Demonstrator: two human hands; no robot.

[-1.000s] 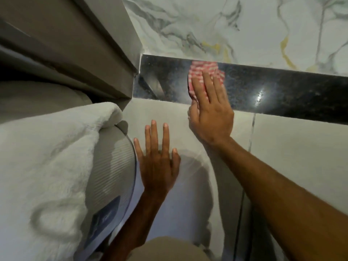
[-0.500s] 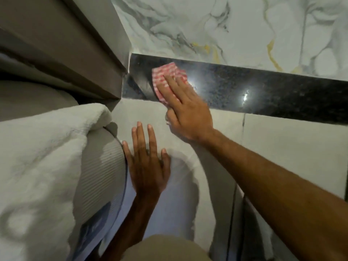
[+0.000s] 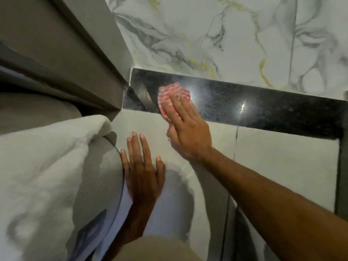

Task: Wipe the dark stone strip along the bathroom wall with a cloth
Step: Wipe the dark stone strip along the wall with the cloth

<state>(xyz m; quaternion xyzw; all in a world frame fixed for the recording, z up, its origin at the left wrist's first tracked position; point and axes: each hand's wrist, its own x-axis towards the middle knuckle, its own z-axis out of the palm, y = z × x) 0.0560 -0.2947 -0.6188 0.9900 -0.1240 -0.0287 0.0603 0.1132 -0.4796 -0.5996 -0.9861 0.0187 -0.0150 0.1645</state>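
Note:
A glossy dark stone strip [image 3: 263,108] runs across the wall between marble tiles above and plain pale tiles below. My right hand [image 3: 186,129] presses a red-and-white checked cloth [image 3: 171,93] flat against the strip near its left end, fingers spread over the cloth. My left hand [image 3: 141,166] lies flat with fingers apart on the pale tile below, holding nothing. The lower part of the cloth is hidden under my fingers.
A grey door frame [image 3: 79,59] meets the strip's left end. A white towel [image 3: 41,166] and a ribbed grey object [image 3: 101,181] crowd the left side. The marble-patterned tiles [image 3: 226,34] fill the wall above; a dark vertical edge [image 3: 341,166] bounds the right.
My right hand slid the cloth leftward along the strip from its middle toward the door frame end. My left hand stayed flat on the tile.

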